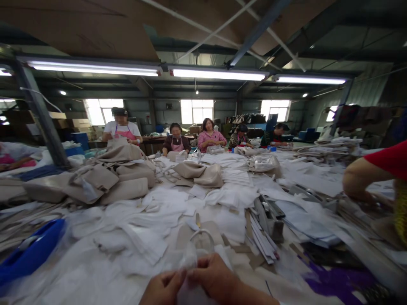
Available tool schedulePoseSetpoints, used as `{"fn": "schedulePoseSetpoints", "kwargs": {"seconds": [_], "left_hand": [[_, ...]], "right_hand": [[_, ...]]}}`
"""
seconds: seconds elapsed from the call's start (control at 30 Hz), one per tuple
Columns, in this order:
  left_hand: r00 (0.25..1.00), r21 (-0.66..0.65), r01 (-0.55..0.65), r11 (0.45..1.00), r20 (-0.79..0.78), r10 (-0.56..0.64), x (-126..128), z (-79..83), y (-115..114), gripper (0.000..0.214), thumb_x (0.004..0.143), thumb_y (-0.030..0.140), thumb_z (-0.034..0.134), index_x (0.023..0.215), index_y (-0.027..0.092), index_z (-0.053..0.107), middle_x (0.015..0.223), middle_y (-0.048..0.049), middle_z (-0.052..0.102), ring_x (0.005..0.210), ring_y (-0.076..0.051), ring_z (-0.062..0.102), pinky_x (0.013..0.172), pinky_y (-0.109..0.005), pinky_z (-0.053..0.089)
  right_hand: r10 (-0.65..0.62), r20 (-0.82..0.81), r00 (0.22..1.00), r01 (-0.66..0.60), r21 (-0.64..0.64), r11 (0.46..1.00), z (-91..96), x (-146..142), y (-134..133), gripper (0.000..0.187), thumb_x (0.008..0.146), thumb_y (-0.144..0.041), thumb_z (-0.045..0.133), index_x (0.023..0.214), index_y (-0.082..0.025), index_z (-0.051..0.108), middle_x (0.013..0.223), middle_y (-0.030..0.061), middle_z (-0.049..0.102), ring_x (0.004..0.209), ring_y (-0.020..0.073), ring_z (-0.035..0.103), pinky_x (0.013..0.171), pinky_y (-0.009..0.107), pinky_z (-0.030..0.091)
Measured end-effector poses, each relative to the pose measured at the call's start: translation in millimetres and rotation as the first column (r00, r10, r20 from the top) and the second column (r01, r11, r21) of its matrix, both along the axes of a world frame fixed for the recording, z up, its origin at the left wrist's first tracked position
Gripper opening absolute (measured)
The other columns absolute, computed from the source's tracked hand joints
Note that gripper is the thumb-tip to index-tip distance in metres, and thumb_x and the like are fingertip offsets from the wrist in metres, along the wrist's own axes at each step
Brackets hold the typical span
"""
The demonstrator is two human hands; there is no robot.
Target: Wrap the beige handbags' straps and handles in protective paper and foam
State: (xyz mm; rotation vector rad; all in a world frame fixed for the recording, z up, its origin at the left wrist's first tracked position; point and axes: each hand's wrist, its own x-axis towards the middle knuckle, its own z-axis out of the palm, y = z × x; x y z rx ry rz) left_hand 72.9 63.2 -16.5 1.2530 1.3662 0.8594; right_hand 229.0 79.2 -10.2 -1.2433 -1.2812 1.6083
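Observation:
At the bottom edge, my left hand [163, 289] and my right hand [213, 277] meet, both closed in a pinch on a thin white translucent piece of material [190, 264] that rises between them. Just beyond it lies a beige bag part with a looped handle [201, 237] on the table. The lower parts of both hands are cut off by the frame.
A long table [286, 254] is heaped with white sheets [149, 220] and beige bags [127, 178]. A blue object [32, 254] lies at the left, a stack of strips [265, 231] at the right. Another person's arm in a red sleeve [365, 180] reaches in at the right; several people sit at the far end.

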Motion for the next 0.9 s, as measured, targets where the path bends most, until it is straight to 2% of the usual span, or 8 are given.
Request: {"fn": "schedulePoseSetpoints", "kwargs": {"seconds": [0.07,0.13,0.2,0.3,0.37,0.5,0.67,0.9], "left_hand": [[0.999,-0.083,-0.002,0.997,0.034,0.005,4.8,3.6,-0.6,0.055,0.067,0.072,0.064,0.062,0.018,0.058,0.042,0.0094,0.027,0.040,-0.008,0.023,0.040,-0.023,0.019],[0.999,-0.019,-0.034,0.999,0.017,0.035,10.1,5.2,-1.2,0.049,0.067,0.065,0.067,0.060,0.017,0.056,0.043,0.0095,0.030,0.040,-0.007,0.025,0.040,-0.022,0.017],[0.997,-0.032,-0.070,0.997,0.018,0.070,13.8,3.1,-1.1,0.045,0.067,0.058,0.070,0.062,0.016,0.057,0.046,0.0088,0.034,0.043,-0.007,0.028,0.042,-0.022,0.019],[0.994,-0.053,-0.110,0.993,0.018,0.111,15.2,-4.7,-3.0,0.040,0.071,0.053,0.070,0.067,0.015,0.060,0.049,0.0086,0.037,0.046,-0.007,0.030,0.045,-0.022,0.022],[0.994,-0.038,-0.113,0.993,0.006,0.113,14.5,-9.7,-5.9,0.039,0.074,0.052,0.067,0.069,0.014,0.061,0.051,0.0078,0.039,0.048,-0.007,0.031,0.047,-0.022,0.024],[0.998,0.028,-0.026,0.999,-0.055,0.027,12.5,-14.7,-9.7,0.036,0.079,0.047,0.064,0.073,0.012,0.066,0.059,0.0041,0.048,0.056,-0.009,0.038,0.052,-0.023,0.028],[0.966,0.091,0.107,0.990,-0.244,-0.082,8.7,-12.9,-9.1,0.032,0.085,0.038,0.057,0.064,0.014,0.061,0.056,0.0039,0.047,0.056,-0.011,0.040,0.053,-0.025,0.027],[0.820,0.127,0.361,0.924,-0.515,-0.250,13.8,-6.8,-5.2,0.027,0.093,0.027,0.044,0.078,0.015,0.063,0.078,-0.0084,0.067,0.070,-0.018,0.057,0.066,-0.030,0.038]], "right_hand": [[-0.016,0.134,0.991,-0.011,0.200,0.980,-7.2,0.1,-6.5,0.019,0.070,-0.024,0.061,0.053,-0.016,0.056,0.050,-0.0055,0.039,0.049,0.0077,0.032,0.051,0.024,0.025],[-0.076,0.259,0.963,-0.027,0.374,0.927,-14.5,1.0,-13.1,0.025,0.076,-0.024,0.060,0.053,-0.017,0.053,0.055,-0.0039,0.041,0.056,0.0099,0.035,0.057,0.026,0.026],[-0.108,0.291,0.951,-0.022,0.410,0.912,-19.0,3.1,-17.9,0.022,0.076,-0.021,0.064,0.056,-0.017,0.055,0.062,-0.0013,0.048,0.065,0.0126,0.039,0.063,0.028,0.029],[-0.021,0.199,0.980,-0.031,0.256,0.966,-16.7,7.9,-19.3,0.018,0.074,-0.018,0.068,0.058,-0.018,0.059,0.065,-0.0001,0.052,0.068,0.0133,0.043,0.064,0.027,0.032],[0.015,0.072,0.997,-0.015,0.000,1.000,-11.4,10.5,-16.3,0.019,0.077,-0.022,0.067,0.060,-0.017,0.058,0.059,-0.0024,0.048,0.057,0.0101,0.040,0.054,0.024,0.028],[-0.084,-0.092,0.992,0.038,-0.423,0.905,-7.8,8.7,-5.3,0.027,0.088,-0.037,0.055,0.069,-0.019,0.050,0.055,-0.0063,0.042,0.041,0.0051,0.023,0.041,0.020,0.011],[-0.167,-0.148,0.975,0.065,-0.528,0.847,-19.2,-1.9,-0.8,0.026,0.091,-0.033,0.054,0.071,-0.019,0.044,0.053,-0.0087,0.037,0.038,0.0028,0.021,0.039,0.017,0.012],[-0.253,-0.163,0.954,0.140,-0.506,0.851,-23.8,-3.5,-11.1,0.022,0.085,-0.029,0.061,0.072,-0.018,0.048,0.049,-0.0096,0.037,0.037,0.0032,0.022,0.036,0.017,0.011]]}}
